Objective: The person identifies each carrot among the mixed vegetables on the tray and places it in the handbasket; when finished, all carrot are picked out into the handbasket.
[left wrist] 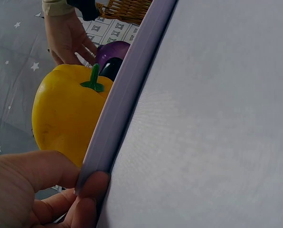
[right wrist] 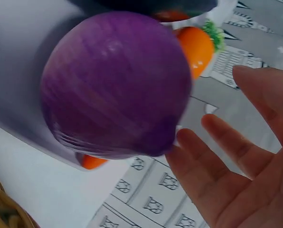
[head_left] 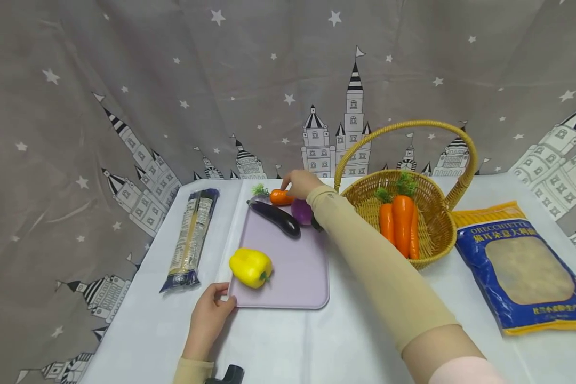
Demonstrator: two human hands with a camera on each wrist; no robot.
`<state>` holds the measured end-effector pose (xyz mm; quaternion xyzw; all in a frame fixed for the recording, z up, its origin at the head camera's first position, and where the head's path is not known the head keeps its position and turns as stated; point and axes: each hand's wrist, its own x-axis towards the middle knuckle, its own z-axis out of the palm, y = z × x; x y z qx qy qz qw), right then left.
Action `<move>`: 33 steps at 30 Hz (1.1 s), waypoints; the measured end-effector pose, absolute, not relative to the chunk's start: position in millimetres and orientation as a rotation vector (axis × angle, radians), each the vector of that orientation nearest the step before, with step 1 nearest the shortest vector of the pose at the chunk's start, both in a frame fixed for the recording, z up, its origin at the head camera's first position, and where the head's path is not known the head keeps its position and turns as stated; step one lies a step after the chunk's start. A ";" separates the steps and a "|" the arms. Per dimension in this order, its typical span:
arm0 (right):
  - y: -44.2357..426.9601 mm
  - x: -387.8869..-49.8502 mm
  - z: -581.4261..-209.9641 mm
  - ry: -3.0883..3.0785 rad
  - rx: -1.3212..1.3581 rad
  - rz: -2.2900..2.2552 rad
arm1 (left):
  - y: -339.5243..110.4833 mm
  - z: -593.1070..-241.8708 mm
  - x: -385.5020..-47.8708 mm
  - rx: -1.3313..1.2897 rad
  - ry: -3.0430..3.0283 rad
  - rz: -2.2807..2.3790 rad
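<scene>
At the near-left corner of the lilac tray (head_left: pixel 297 288), my left hand (head_left: pixel 210 313) pinches the rim between thumb and fingers. A yellow bell pepper (head_left: pixel 250 268) lies on the tray close to that hand. My right hand (head_left: pixel 303 184) reaches over the tray's far end, by a carrot (head_left: pixel 279 197) with a leafy top. In the right wrist view its fingers are spread and hold nothing, close beside a purple onion (right wrist: pixel 115 85). The onion partly hides the carrot (right wrist: pixel 197 50). An eggplant (head_left: pixel 274 217) lies slanted in front of the carrot.
Right of the tray stands a wicker basket (head_left: pixel 429 242) with a tall handle, holding several carrots (head_left: pixel 402 221). A blue pasta bag (head_left: pixel 494 298) lies farther right. Left of the tray is a long noodle packet (head_left: pixel 192 240). A grey patterned curtain hangs behind.
</scene>
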<state>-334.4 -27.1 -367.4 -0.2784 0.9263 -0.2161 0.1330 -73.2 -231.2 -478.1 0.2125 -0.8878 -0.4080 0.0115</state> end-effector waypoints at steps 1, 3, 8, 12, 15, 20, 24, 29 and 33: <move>-26.3 -335.8 -370.0 2.684 -0.794 -0.621 | -230.5 -478.4 -73.3 0.659 -2.767 -1.282; -24.1 -338.4 -375.2 2.682 -0.765 -0.595 | -229.1 -479.2 -73.7 0.660 -2.767 -1.291; -20.7 -343.1 -385.0 2.654 -0.735 -0.579 | -227.6 -481.5 -75.2 0.668 -2.763 -1.293; -22.1 -344.8 -389.7 2.638 -0.767 -0.581 | -227.6 -481.2 -75.2 0.670 -2.758 -1.301; -23.5 -343.3 -392.5 2.636 -0.776 -0.551 | -227.2 -480.0 -74.3 0.668 -2.755 -1.305; -29.1 -349.9 -406.7 2.605 -0.735 -0.513 | -227.5 -478.5 -73.8 0.672 -2.753 -1.298; -31.8 -352.6 -416.7 2.543 -0.720 -0.486 | -228.5 -478.1 -73.9 0.690 -2.755 -1.294; -31.9 -346.6 -416.9 2.552 -0.776 -0.469 | -229.3 -478.1 -73.9 0.700 -2.756 -1.288; -32.1 -339.8 -412.5 2.583 -0.768 -0.508 | -229.9 -477.3 -74.6 0.696 -2.745 -1.283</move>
